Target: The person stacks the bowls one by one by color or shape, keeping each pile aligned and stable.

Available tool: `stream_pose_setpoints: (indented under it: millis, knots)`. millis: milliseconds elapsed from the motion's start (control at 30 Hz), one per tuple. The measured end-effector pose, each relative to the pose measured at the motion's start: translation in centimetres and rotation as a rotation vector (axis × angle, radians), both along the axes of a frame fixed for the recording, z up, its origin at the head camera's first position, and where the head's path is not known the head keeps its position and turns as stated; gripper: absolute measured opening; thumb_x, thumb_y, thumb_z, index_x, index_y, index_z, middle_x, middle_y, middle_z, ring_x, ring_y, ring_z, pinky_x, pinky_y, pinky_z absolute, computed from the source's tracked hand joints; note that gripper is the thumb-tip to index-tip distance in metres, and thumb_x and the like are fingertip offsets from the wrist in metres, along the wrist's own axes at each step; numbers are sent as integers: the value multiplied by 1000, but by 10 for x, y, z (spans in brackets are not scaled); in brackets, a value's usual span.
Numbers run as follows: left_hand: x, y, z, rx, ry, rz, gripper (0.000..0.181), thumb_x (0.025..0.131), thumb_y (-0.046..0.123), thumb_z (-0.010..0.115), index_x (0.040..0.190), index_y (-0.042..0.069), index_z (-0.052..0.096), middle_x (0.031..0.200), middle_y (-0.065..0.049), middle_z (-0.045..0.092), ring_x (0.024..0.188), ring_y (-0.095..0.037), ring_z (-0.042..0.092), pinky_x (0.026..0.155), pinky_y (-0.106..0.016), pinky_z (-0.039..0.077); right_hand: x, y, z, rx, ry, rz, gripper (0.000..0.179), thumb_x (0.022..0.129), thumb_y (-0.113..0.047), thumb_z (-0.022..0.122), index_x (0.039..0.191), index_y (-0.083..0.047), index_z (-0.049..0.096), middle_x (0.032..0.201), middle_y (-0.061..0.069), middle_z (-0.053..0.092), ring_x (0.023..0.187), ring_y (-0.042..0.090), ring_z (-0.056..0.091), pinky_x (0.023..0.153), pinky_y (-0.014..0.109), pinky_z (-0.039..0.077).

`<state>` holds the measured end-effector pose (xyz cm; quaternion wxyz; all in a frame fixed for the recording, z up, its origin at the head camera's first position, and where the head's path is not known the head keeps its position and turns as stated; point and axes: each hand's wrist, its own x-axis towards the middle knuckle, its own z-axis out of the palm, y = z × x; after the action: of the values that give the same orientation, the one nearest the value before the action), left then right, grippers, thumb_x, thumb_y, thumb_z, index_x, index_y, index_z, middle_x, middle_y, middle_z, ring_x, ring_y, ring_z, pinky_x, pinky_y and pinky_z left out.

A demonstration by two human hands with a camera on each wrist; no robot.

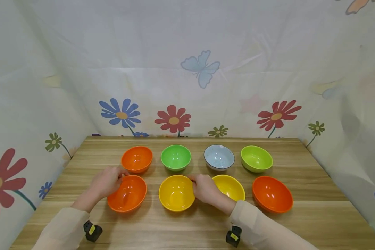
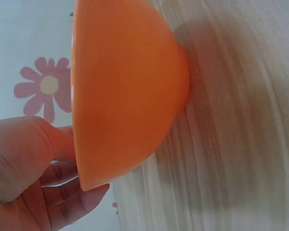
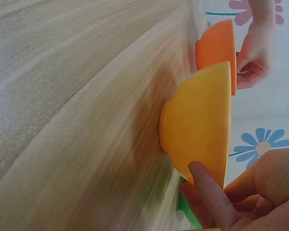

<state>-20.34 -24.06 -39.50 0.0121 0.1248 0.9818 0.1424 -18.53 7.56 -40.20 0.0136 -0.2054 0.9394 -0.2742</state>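
Observation:
My left hand pinches the upper left rim of the orange bowl in the front row, thumb and fingers on either side of the edge. In the left wrist view this orange bowl stands upright on its base. The right hand grips the right rim of a yellow bowl beside it. From the right wrist, fingers show against the outside of that yellow bowl. A second yellow bowl, partly covered by the right hand and forearm, sits just to the right.
On the wooden table, another orange bowl stands at front right. The back row has an orange bowl, a green bowl, a grey-blue bowl and a lime bowl. A patterned curtain hangs behind.

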Motion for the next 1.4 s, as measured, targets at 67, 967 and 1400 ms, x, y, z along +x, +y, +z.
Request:
stream_pose_setpoints:
  millis: [67, 967, 1400]
  knots:
    - [0, 1, 2, -3, 5, -4, 22, 79, -4, 61, 95, 7, 70, 81, -7, 64, 61, -15, 49, 52, -22, 48, 0, 0, -1, -1, 5, 0, 22, 84, 3, 56, 102, -1, 67, 81, 8, 66, 62, 14, 51, 54, 19, 46]
    - [-7, 31, 33, -47, 80, -52, 20, 81, 1, 62, 97, 8, 71, 83, -7, 67, 59, -15, 49, 49, -19, 45, -2, -1, -2, -10, -60, -27, 24, 86, 0, 54, 108, -2, 66, 84, 8, 66, 62, 13, 52, 51, 17, 44]
    - [-13, 58, 43, -59, 123, -59, 20, 80, 3, 63, 97, 10, 73, 87, -6, 69, 62, -17, 51, 53, -22, 48, -2, -1, -2, -17, -52, -25, 24, 86, 0, 54, 106, -2, 66, 83, 7, 66, 63, 13, 52, 52, 17, 45]
